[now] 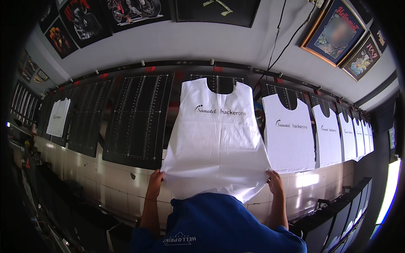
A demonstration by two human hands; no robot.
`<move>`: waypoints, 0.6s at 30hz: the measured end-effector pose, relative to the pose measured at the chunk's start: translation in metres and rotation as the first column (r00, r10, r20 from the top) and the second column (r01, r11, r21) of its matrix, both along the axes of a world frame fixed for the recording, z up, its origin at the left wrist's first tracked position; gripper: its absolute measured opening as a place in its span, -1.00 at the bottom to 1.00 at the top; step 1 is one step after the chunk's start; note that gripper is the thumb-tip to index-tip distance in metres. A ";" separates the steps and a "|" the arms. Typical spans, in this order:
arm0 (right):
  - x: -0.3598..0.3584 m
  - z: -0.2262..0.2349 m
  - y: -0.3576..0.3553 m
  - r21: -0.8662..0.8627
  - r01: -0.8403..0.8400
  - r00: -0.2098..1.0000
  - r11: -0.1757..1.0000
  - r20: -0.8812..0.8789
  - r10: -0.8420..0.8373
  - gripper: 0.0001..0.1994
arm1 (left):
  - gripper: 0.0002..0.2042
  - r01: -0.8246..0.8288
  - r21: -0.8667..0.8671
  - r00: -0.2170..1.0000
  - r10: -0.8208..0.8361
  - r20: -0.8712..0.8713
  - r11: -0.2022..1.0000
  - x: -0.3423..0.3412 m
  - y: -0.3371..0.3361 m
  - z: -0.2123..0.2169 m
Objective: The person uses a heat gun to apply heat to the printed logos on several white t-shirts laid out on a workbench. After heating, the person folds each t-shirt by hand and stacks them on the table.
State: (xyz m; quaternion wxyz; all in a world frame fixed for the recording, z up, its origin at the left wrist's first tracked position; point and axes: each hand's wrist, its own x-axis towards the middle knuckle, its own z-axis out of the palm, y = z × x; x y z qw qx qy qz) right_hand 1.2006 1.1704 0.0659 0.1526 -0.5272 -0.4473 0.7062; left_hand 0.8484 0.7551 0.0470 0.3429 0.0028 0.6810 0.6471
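A white T-shirt (pixel 215 139) with dark printing across its chest is spread over a black printing board, its neck opening at the far end. My left hand (pixel 156 179) grips the shirt's lower left edge, fingers closed on the cloth. At the lower right edge my right hand (pixel 274 181) pinches the fabric as well. Between both hands the hem is stretched wide and lifted toward my body. Folds run across the lower half of the shirt. Most of the board beneath is covered; its gridded top (pixel 217 83) shows inside the neck.
Another printed white shirt (pixel 289 133) lies on the board to the right, with several more beyond it. Bare black boards (pixel 137 120) with white grid marks stand to the left. A folded white shirt (pixel 58 117) rests far left. Framed prints (pixel 333 31) hang on the wall.
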 end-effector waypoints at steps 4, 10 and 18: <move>0.019 -0.014 -0.014 0.023 -0.013 0.998 1.000 0.064 0.012 -0.66 | -0.85 -0.046 -0.020 0.996 0.047 0.080 0.999 0.015 -0.022 -0.023; 0.018 -0.046 0.000 0.177 -0.477 0.802 0.861 0.488 0.344 -0.60 | -0.71 0.177 -0.536 0.905 -0.350 -0.242 0.826 0.012 -0.031 -0.073; -0.083 -0.105 0.028 0.449 -0.345 0.922 0.824 0.327 0.208 -0.26 | -0.43 0.030 -0.029 0.987 -0.034 -0.158 0.999 -0.031 0.081 -0.081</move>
